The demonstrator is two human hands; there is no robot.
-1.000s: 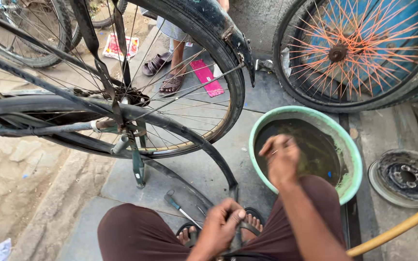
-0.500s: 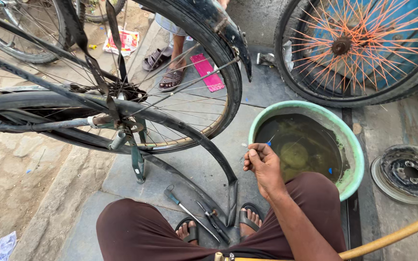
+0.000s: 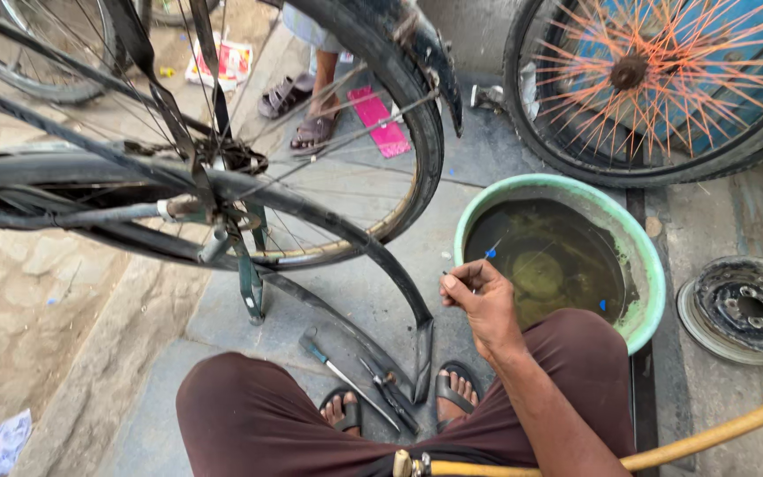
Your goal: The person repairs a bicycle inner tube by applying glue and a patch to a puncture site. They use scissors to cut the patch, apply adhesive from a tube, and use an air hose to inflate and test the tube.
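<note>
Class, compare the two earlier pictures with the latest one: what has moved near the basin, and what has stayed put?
The right hand has come back from over the green basin toward the knee, pinching something thin; what it is cannot be told. The left hand, on the knee a second ago, is out of view. The bicycle wheel, the basin and the tools on the ground stayed put.

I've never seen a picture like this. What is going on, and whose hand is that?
The camera sits on a person's head and looks down at their knees. Their right hand pinches a thin stick with a blue tip, beside a round green basin of murky water. The left hand is out of view. A black bicycle wheel with metal spokes stands on the left. Small metal tools lie on the ground by the sandalled feet. Another person's feet show at the top.
</note>
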